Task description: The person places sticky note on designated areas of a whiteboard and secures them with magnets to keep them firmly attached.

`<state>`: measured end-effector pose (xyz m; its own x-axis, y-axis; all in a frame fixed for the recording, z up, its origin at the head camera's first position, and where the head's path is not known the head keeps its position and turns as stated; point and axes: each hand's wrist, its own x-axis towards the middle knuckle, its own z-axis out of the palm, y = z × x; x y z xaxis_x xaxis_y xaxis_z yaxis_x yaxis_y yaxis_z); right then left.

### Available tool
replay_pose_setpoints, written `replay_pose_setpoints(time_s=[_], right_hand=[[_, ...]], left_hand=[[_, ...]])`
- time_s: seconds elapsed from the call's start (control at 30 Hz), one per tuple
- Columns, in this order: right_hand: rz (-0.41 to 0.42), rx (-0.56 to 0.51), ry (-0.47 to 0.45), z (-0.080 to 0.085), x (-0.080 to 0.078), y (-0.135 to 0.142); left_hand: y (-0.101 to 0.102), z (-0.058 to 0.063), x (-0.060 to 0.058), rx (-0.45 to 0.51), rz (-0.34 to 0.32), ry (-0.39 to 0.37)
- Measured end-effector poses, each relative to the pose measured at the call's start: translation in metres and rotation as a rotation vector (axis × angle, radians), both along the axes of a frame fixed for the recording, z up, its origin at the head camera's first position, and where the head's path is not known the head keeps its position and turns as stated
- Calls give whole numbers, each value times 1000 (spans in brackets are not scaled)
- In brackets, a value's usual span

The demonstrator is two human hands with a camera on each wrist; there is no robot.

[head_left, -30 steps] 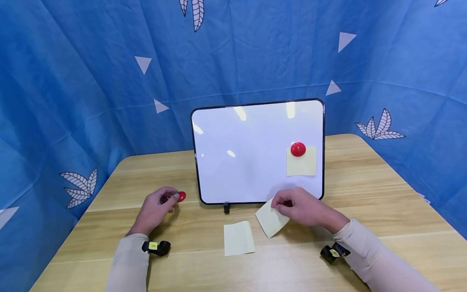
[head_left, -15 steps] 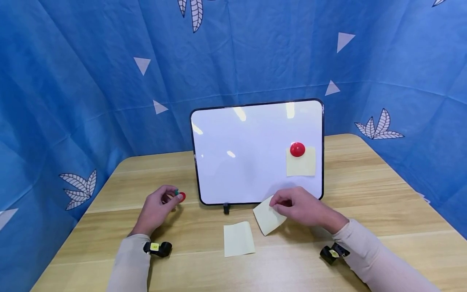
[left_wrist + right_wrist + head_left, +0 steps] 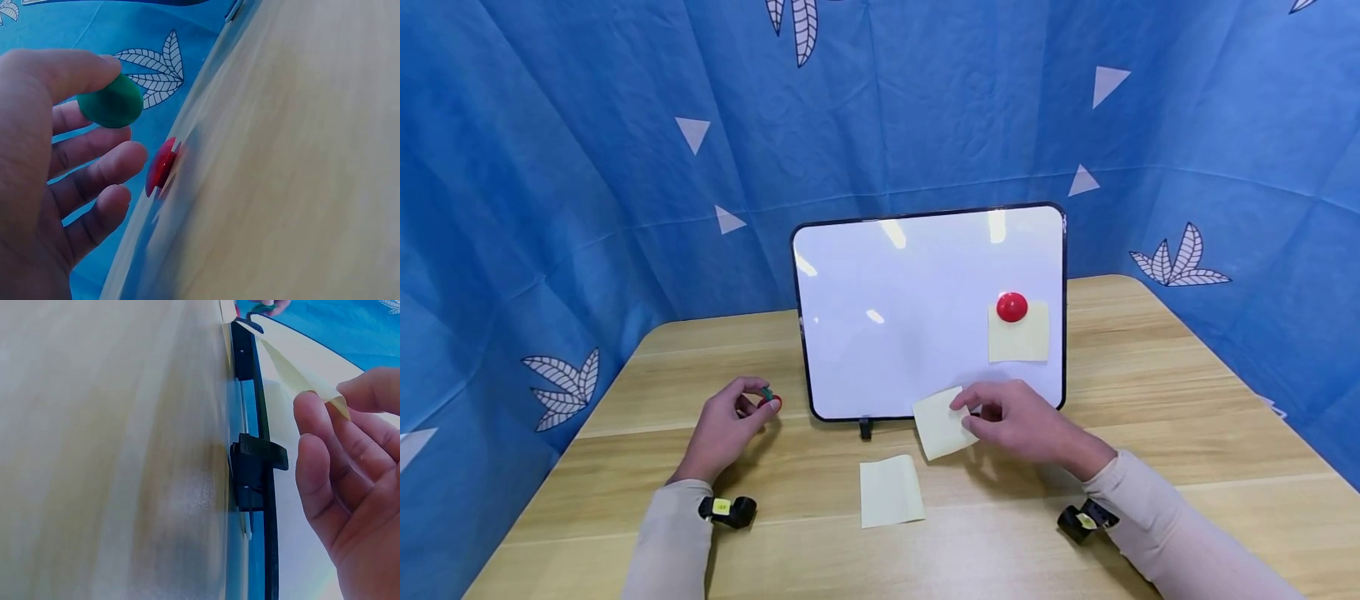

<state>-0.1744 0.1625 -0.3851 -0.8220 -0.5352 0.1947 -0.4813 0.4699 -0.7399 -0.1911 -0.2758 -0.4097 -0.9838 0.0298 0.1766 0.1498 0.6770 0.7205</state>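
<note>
My left hand [image 3: 721, 429] pinches a green round magnet [image 3: 112, 105] between thumb and fingertips, just above the table. Close beside it on the tabletop lies a red round magnet [image 3: 161, 167], partly hidden by the thumb in the head view. With thumb and fingers, my right hand [image 3: 1018, 423] holds a pale yellow sticky note [image 3: 940, 425] by its right side. The note overlaps the lower edge of the whiteboard [image 3: 895, 333] in the head view. Another sticky note [image 3: 891, 493] lies on the table in front, its right edge curling.
On the board's right side, a red magnet [image 3: 1012, 307] sits over the top of a sticky note [image 3: 1021, 343]. The whiteboard stands on small black feet [image 3: 866, 428]. Behind the wooden table [image 3: 1150, 400] hangs a blue patterned curtain [image 3: 925, 100].
The green magnet shows more between my left thumb and fingers, and that hand has shifted slightly right. My right hand's note has swung up and left over the board's lower edge.
</note>
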Motion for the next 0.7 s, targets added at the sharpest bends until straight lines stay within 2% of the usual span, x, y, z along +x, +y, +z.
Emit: replay_pose_setpoints(time_s=[0.13,0.5,0.7], right_hand=[[-15,-13,2,1,1,0],[-50,-24,17,2,1,1],[-64,-22,40,3,1,1]], left_hand=[[1,1,0,3,13,19],[5,2,1,30,65,154],[8,4,0,3,35,195]])
